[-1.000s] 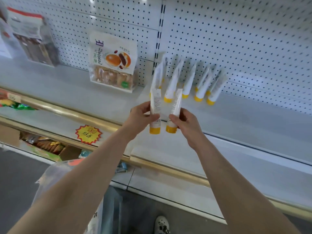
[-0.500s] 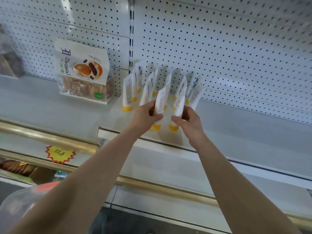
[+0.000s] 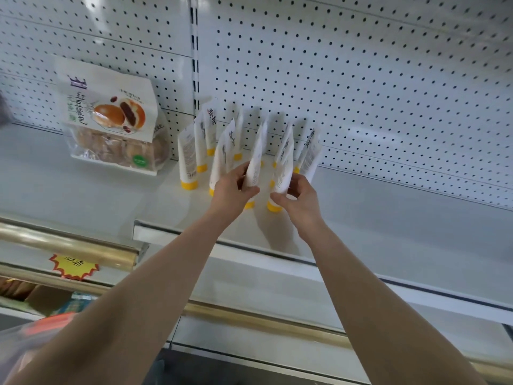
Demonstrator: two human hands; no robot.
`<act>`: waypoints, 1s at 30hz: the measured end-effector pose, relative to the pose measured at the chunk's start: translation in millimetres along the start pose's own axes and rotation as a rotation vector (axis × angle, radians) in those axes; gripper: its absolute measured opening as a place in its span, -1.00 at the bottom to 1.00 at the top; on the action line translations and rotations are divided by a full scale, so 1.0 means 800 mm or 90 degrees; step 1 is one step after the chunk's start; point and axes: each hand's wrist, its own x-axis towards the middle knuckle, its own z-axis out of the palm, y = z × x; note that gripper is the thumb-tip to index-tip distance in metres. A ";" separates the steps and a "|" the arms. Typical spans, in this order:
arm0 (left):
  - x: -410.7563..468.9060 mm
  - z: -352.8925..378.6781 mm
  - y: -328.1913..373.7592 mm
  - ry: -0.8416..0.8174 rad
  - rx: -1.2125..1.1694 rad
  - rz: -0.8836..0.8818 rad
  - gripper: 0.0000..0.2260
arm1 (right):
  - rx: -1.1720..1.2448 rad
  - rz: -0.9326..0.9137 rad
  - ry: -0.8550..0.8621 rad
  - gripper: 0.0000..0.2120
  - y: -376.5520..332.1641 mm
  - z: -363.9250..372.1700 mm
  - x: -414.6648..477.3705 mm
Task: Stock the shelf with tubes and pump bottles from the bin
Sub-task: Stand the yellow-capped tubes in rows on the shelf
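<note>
My left hand (image 3: 232, 187) grips a white tube with a yellow cap (image 3: 256, 162), cap down on the grey shelf (image 3: 388, 218). Close beside it, my right hand (image 3: 298, 194) holds a second white tube (image 3: 284, 168) whose yellow cap (image 3: 274, 207) touches the shelf. Both stand just in front of several more white, yellow-capped tubes (image 3: 188, 159) that are upright in rows against the pegboard back (image 3: 361, 79).
A bag of buns (image 3: 111, 120) leans on the pegboard left of the tubes. A gold rail (image 3: 69, 245) with a yellow starburst price tag (image 3: 72, 266) edges the lower shelf. A clear plastic bin (image 3: 30, 343) sits at bottom left.
Both hands have carried their tubes forward and down from mid-air onto the shelf, just in front of the standing rows. The view has moved closer and to the right.
</note>
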 end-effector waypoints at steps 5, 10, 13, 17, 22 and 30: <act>0.011 0.005 -0.006 -0.005 -0.016 -0.008 -0.48 | 0.006 0.008 -0.002 -0.55 0.001 0.003 0.007; 0.013 0.007 -0.010 -0.004 -0.023 -0.008 -0.49 | -0.004 0.019 0.003 -0.55 0.002 0.006 0.008; 0.011 0.005 -0.015 -0.017 -0.011 -0.005 -0.45 | -0.020 0.031 0.011 -0.52 0.003 0.008 0.005; 0.002 -0.001 -0.024 -0.038 0.021 -0.006 -0.39 | -0.045 0.056 0.035 -0.41 0.004 0.008 -0.008; -0.031 -0.014 -0.026 -0.029 -0.014 -0.028 -0.41 | -0.049 0.078 0.086 -0.37 0.002 0.013 -0.037; -0.103 -0.077 -0.019 -0.008 -0.036 -0.015 -0.58 | -0.031 0.037 0.076 -0.56 -0.021 0.053 -0.114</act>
